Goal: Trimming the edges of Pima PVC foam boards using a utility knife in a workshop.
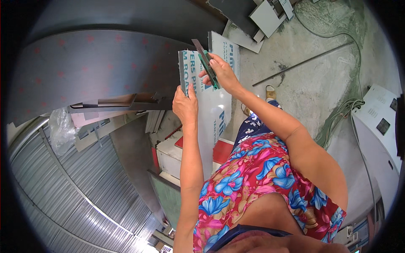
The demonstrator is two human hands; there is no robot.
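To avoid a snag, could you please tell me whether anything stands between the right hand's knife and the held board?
Nothing visible stands between the knife and the board; the left hand holds the board lower down.

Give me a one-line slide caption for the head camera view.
Left grip holds the edge of a teal-printed light panel; right grip holds a green-handled knife.
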